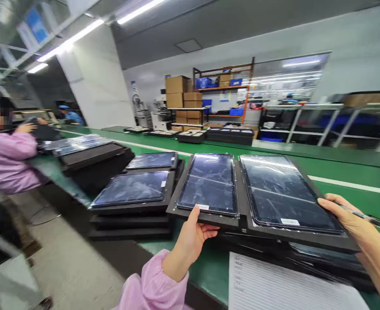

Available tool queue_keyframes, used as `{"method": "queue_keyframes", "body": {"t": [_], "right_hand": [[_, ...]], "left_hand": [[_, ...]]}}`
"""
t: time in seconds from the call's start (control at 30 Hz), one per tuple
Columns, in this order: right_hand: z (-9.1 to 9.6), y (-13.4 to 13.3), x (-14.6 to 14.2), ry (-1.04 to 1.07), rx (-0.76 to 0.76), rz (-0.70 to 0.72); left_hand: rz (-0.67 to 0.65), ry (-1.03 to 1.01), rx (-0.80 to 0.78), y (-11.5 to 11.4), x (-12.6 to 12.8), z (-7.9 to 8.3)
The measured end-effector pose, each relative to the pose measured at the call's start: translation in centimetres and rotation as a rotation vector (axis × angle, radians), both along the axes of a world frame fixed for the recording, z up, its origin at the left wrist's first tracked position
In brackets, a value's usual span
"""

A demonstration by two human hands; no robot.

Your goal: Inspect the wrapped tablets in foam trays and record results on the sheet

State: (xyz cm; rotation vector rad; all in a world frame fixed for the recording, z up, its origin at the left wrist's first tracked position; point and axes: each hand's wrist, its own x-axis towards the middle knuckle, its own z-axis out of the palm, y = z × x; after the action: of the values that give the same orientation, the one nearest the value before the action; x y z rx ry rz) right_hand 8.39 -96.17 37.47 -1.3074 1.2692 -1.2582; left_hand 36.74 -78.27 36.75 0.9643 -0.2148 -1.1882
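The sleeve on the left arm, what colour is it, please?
The sleeve is pink, in the head view.

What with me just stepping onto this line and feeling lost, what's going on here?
A person in pink sleeves works at a green bench. Their left hand holds the near edge of the left tray, and their right hand, a pen between its fingers, holds the right tray; each carries a dark screen. More such trays are stacked to the left, a printed sheet lies nearby, and another person is at far left.
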Motion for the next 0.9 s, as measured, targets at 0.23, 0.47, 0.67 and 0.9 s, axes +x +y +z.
{"method": "queue_keyframes", "body": {"t": [0.23,0.47,0.67,0.9], "right_hand": [[-1.7,-1.2,-5.7,0.368,-0.089,-0.054],[-2.0,-0.8,-5.3,0.641,-0.149,-0.203],[-3.6,0.7,-3.2,0.778,-0.434,-0.063],[-5.4,0.9,-3.2,0.873,-0.410,-0.086]], "left_hand": [[-0.559,-0.207,0.270,-1.1,-3.8,-3.2],[-0.485,-1.124,0.000,-0.4,-2.0,-0.4],[-0.333,-2.210,0.074,-5.2,0.1,-0.6],[0.019,-2.555,-0.330,-4.6,1.7,-3.9]]}}
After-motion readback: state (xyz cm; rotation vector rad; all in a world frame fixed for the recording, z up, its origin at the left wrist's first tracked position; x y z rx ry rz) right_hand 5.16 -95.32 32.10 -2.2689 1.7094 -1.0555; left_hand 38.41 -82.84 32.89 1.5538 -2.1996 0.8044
